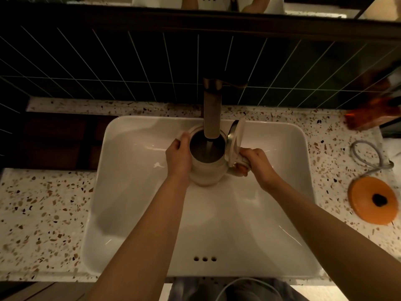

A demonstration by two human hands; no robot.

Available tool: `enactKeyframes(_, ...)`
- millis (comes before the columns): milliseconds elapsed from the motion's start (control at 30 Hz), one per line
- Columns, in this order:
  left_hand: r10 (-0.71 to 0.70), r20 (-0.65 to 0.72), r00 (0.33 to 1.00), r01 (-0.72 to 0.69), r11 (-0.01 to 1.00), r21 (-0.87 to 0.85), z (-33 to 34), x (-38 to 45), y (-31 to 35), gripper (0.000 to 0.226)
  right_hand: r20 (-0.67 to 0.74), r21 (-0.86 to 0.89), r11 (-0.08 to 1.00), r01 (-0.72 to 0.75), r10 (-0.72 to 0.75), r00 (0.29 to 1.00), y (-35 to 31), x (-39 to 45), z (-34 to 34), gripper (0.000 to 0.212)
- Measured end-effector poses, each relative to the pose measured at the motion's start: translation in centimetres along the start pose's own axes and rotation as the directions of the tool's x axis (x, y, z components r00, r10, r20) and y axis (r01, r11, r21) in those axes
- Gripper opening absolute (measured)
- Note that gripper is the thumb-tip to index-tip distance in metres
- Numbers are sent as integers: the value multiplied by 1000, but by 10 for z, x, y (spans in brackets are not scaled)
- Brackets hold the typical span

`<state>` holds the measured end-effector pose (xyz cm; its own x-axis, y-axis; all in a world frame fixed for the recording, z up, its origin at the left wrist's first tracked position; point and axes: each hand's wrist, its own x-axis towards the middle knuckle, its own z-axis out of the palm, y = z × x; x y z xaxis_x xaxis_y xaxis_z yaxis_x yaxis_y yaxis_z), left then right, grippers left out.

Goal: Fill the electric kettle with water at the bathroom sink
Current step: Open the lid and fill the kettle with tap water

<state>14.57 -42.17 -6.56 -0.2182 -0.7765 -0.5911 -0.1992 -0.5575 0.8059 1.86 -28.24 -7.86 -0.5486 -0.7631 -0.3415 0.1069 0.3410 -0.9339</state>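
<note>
A white electric kettle (207, 170) is held inside the white sink basin (134, 192), right under the metal faucet spout (212, 114). Its lid (235, 141) stands flipped open to the right. A thin stream of water runs from the spout into the kettle's dark opening. My left hand (179, 158) is wrapped around the kettle's left side near the rim. My right hand (255, 162) is closed around the kettle's handle on the right.
An orange kettle base (373, 200) with a grey cord (366, 155) lies on the speckled countertop (43, 213) to the right of the sink. An orange-brown object (368, 114) sits at the back right. Dark tiled wall (108, 61) rises behind the faucet.
</note>
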Motion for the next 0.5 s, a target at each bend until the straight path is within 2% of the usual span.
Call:
enactKeyframes(200, -37, 29, 999, 36, 999, 28, -2, 3, 3, 22, 18, -17, 1000, -12, 13, 1000, -1, 3, 0, 56)
enactKeyframes(333, -100, 90, 991, 101, 995, -6, -8, 7, 2, 33, 33, -34, 999, -38, 39, 999, -2, 2, -1, 57)
enactKeyframes(500, -88, 124, 988, 92, 995, -30, -11, 7, -6, 21, 1, -31, 996, -82, 82, 997, 2, -2, -1, 61)
